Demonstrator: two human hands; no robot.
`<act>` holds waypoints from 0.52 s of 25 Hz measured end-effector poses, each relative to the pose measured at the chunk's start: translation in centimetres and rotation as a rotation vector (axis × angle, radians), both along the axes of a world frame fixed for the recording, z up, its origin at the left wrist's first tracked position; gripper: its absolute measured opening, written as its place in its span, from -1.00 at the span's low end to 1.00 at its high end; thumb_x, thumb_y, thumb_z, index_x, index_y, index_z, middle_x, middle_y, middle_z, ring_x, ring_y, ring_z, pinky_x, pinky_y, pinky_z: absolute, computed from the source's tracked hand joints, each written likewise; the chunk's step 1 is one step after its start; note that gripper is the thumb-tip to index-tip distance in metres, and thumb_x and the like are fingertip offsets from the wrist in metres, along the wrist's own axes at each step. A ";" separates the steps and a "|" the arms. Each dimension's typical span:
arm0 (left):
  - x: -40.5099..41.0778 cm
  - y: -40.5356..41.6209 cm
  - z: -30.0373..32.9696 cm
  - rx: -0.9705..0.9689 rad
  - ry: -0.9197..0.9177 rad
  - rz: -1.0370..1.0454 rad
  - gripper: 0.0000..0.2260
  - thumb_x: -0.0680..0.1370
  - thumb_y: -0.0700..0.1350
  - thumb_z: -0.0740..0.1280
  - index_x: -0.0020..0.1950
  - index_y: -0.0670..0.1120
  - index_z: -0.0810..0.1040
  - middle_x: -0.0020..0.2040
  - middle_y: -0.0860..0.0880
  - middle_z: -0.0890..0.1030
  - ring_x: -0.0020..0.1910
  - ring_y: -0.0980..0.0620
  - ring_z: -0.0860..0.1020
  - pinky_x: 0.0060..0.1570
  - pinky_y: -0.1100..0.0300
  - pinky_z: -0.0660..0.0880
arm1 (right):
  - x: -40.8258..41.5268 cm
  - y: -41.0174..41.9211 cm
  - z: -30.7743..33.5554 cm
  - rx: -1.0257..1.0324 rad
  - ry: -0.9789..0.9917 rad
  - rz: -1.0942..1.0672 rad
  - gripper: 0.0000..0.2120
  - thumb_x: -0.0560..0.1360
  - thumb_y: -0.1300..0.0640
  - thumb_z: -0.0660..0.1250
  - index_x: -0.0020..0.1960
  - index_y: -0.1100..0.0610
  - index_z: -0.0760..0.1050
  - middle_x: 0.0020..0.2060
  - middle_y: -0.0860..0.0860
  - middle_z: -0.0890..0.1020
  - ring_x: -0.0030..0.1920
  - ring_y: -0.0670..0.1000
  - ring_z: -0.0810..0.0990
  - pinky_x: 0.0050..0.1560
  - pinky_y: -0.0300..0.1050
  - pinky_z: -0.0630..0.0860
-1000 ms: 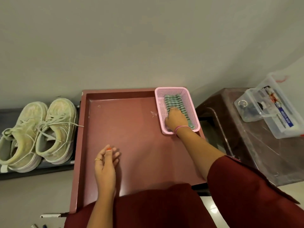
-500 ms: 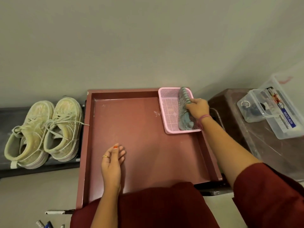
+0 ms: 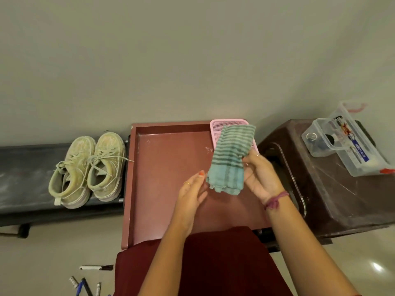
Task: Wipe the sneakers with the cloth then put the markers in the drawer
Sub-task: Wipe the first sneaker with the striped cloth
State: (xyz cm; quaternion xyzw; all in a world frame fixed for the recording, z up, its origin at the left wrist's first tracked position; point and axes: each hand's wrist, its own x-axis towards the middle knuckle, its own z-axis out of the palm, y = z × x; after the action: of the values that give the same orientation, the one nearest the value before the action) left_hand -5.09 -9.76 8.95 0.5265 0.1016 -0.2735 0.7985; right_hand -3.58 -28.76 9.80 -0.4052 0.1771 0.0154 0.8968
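Observation:
A green striped cloth (image 3: 230, 159) hangs in the air over the open reddish drawer (image 3: 168, 174). My right hand (image 3: 259, 176) pinches its right edge. My left hand (image 3: 193, 190) is raised beside the cloth's lower left corner, fingers straight, fingertips at the edge. A pair of pale dirty sneakers (image 3: 87, 167) stands on a dark low shelf (image 3: 23, 178) to the left of the drawer. Several markers (image 3: 85, 285) lie on the floor at the lower left, one white marker (image 3: 96, 267) apart from the rest.
A pink mesh basket (image 3: 214, 129) sits in the drawer's far right corner, partly behind the cloth. A dark brown stool (image 3: 333, 195) on the right carries clear plastic boxes (image 3: 346, 144). A plain wall runs behind everything.
My right hand lifted the cloth out of the pink basket and brought it over the drawer. My left hand rose from the drawer floor up to the cloth.

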 end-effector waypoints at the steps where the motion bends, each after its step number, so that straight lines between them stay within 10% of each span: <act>1: -0.2 -0.1 1.2 -0.022 -0.024 -0.072 -0.75 0.63 -0.01 0.17 0.19 -0.04 0.57 0.12 -0.01 0.66 0.12 0.07 0.61 0.12 0.20 0.54 | -0.7 1.1 -0.4 0.022 0.012 0.005 -0.56 0.45 0.45 0.11 0.33 0.35 0.37 0.16 0.24 0.53 0.18 0.18 0.50 0.32 0.15 0.39; 4: -0.7 0.4 3.1 -0.034 -0.035 -0.088 -0.81 0.59 -0.07 0.28 0.15 -0.08 0.58 0.04 -0.08 0.69 0.01 -0.01 0.66 -0.01 0.14 0.60 | -2.1 3.4 -1.4 0.120 0.025 -0.017 -0.51 0.39 0.48 0.14 0.34 0.43 0.29 0.17 0.30 0.44 0.20 0.22 0.42 0.41 0.21 0.25; 9: -1.0 2.8 3.1 -0.082 0.069 0.120 -0.75 0.49 -0.27 0.40 0.15 -0.15 0.53 -0.03 -0.10 0.70 -0.08 -0.02 0.68 -0.12 0.08 0.64 | -3.6 5.6 -0.5 0.294 0.076 0.000 -0.65 0.26 0.40 0.32 0.04 0.28 0.46 -0.12 0.14 0.62 -0.13 0.04 0.63 0.09 -0.01 0.56; 13: -1.9 3.9 2.7 -0.112 0.113 0.221 -0.67 0.47 -0.29 0.42 0.22 -0.19 0.50 0.07 -0.18 0.67 -0.01 -0.08 0.66 -0.10 0.07 0.64 | -4.4 7.3 -0.7 0.363 0.035 0.040 -0.37 0.14 0.27 0.56 0.19 0.26 0.47 0.03 0.16 0.62 0.06 0.09 0.62 0.28 0.04 0.43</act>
State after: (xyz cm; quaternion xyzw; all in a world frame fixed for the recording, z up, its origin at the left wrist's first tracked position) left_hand -6.98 -5.85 11.65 0.4503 0.1884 -0.2185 0.8450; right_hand -7.94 -21.46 9.14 -0.2397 0.1790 0.0722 0.9515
